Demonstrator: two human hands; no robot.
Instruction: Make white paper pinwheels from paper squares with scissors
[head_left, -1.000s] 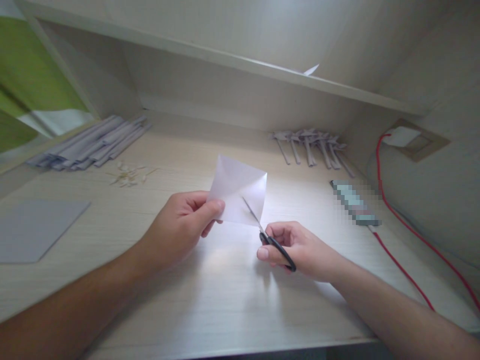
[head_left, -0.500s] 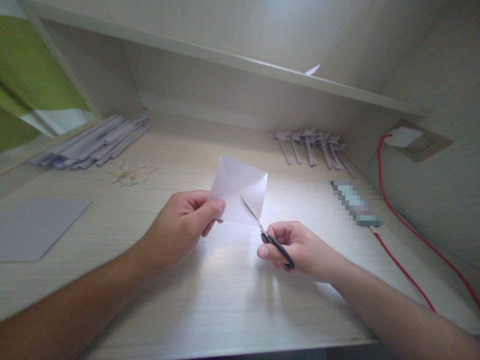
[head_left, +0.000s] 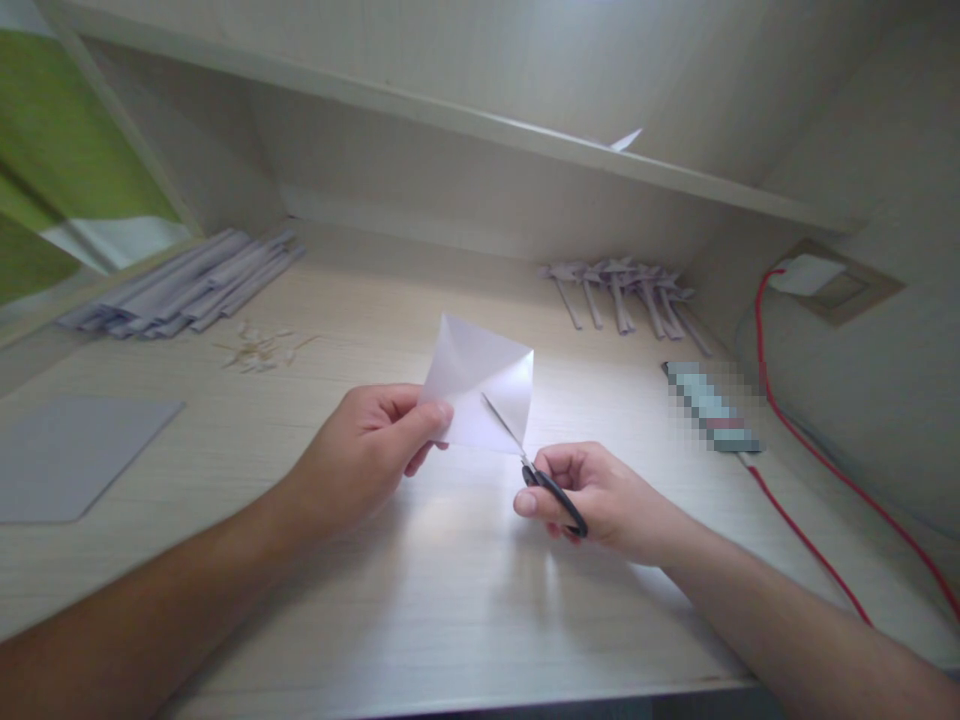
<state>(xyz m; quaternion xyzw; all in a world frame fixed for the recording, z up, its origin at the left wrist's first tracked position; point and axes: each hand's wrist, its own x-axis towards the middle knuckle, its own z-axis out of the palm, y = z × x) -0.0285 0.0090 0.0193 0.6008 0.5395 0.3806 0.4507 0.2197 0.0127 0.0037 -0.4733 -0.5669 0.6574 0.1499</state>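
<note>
My left hand point(head_left: 367, 450) pinches the left corner of a small white paper square point(head_left: 480, 380) with diagonal creases, held above the pale wooden desk point(head_left: 450, 600). My right hand point(head_left: 592, 495) is closed round the black handles of a small pair of scissors point(head_left: 536, 468). The thin blades point up and left and lie against the lower right part of the paper, along a crease.
A pile of folded grey paper strips point(head_left: 187, 285) lies at the back left, small scraps point(head_left: 259, 350) beside it, a grey sheet point(head_left: 67, 455) at the left edge. Finished paper pieces point(head_left: 626, 295) lie back right. A red cable point(head_left: 810, 470) runs along the right wall to a socket point(head_left: 829, 280).
The scissor blades have moved slightly further up into the paper. The paper has tilted a little. Both hands stay almost in place.
</note>
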